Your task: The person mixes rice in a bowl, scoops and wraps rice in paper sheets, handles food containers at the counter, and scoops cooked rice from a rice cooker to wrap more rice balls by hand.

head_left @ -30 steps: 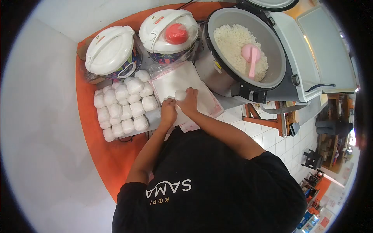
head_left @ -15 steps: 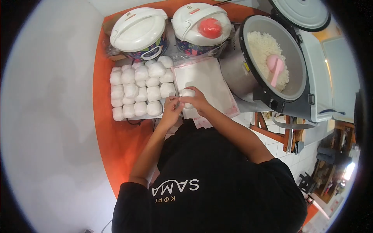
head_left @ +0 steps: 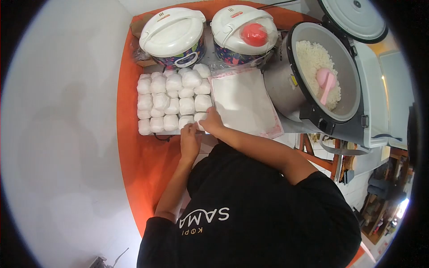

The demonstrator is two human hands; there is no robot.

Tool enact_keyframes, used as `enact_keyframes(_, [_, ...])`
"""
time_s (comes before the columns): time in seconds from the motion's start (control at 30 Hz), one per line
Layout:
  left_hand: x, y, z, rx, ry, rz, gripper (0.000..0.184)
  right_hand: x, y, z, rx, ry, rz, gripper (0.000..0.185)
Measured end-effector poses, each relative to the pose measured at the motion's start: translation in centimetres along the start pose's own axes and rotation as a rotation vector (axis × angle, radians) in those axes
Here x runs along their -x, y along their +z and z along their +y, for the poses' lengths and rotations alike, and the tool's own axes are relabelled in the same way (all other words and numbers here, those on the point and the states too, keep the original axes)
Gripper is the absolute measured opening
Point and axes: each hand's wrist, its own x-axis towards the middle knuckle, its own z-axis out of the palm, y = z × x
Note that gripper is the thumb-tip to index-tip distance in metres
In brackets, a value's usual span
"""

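Observation:
At the front right corner of several rows of white paper-wrapped rice packets [head_left: 173, 106], both my hands meet at one wrapped packet [head_left: 200, 116]. My right hand [head_left: 212, 121] grips it from the right, fingers curled over its side. From the front, my left hand [head_left: 191, 142] has its bent fingers against the same packet, close to the neighbouring one. The packet sits in line with the front row. Just right of my hands lies a stack of white wrapping paper sheets [head_left: 243, 105] with a pink-printed edge.
A large open rice cooker [head_left: 286, 85] stands at the right, with cooked rice [head_left: 313, 58] and a pink scoop [head_left: 327, 82] inside. Two lidded rice cookers [head_left: 172, 35] stand behind the packets; a red bowl-shaped item [head_left: 254, 35] in plastic rests on one lid. A wall [head_left: 67, 111] is at left.
My hands have moved left with the wrapped packet, from over the paper's edge to the front row's right end. The view has shifted slightly.

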Motion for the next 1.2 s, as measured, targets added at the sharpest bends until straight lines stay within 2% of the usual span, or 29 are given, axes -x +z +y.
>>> enact_keyframes(0.07, [-0.1, 0.2, 0.5, -0.138, 0.067, 0.05, 0.062, -0.2, -1.6, 0.9, -0.153, 0.048, -0.192, 0.055])
enact_keyframes(0.1, [-0.4, 0.2, 0.5, -0.135, 0.065, 0.054, 0.062, -0.5, -2.4, 1.4, -0.148, 0.045, -0.193, 0.055])
enact_keyframes(0.2, [-0.9, 0.4, 0.7, -0.165, 0.054, 0.076, 0.062, -1.1, -5.4, 2.3, -0.367, -0.019, -0.132, 0.039])
enact_keyframes(0.27, [-1.6, 0.4, 1.0, -0.331, 0.216, 0.094, 0.063, -0.8, -8.6, 1.9, -0.398, -0.013, -0.153, 0.038])
enact_keyframes(0.3, [-1.9, 0.9, 0.4, -0.325, 0.224, 0.095, 0.063, -0.5, -10.4, 1.2, -0.429, -0.009, -0.181, 0.036])
enact_keyframes(0.37, [-2.4, 2.7, -1.9, -0.289, 0.397, 0.186, 0.063, 0.8, -14.0, -0.4, -0.457, 0.049, -0.199, 0.033])
enact_keyframes(0.47, [-2.9, 4.0, -3.3, -0.295, 0.456, 0.251, 0.059, 1.8, -17.3, 0.4, -0.573, 0.028, -0.176, 0.032])
enact_keyframes(0.67, [-3.1, 6.3, -4.4, -0.274, 0.458, 0.353, 0.054, 5.2, -22.9, 0.2, -0.689, 0.011, -0.137, 0.03])
enact_keyframes(0.83, [-2.8, 4.2, -2.8, -0.232, 0.421, 0.236, 0.059, 9.1, -30.2, -4.2, -0.7, -0.152, -0.148, 0.025])
enact_keyframes(0.9, [-2.2, 3.8, -3.3, -0.238, 0.429, 0.201, 0.059, 9.8, -34.2, -5.4, -0.64, -0.242, 0.008, 0.019])
enact_keyframes(0.97, [-1.4, 3.5, -3.5, -0.33, 0.288, 0.205, 0.06, 9.1, -38.8, -5.4, -0.318, -0.253, 0.308, 0.017])
enact_keyframes(1.03, [-1.0, 3.9, -4.6, -0.388, 0.179, 0.106, 0.06, 6.2, -43.8, -2.5, 0.03, -0.162, 0.473, 0.019])
enact_keyframes(1.1, [-1.4, 3.3, -4.0, -0.294, 0.192, 0.106, 0.061, 2.2, -47.6, 2.0, 0.485, -0.016, 0.461, 0.026])
enact_keyframes(1.17, [-1.5, 2.5, -2.0, -0.284, 0.213, 0.119, 0.063, -0.6, -48.5, 3.9, 0.897, 0.098, 0.298, 0.034])
enact_keyframes(1.2, [-1.5, 2.3, -1.4, -0.305, 0.193, 0.135, 0.064, -0.9, -47.9, 3.2, 0.939, 0.19, 0.262, 0.036])
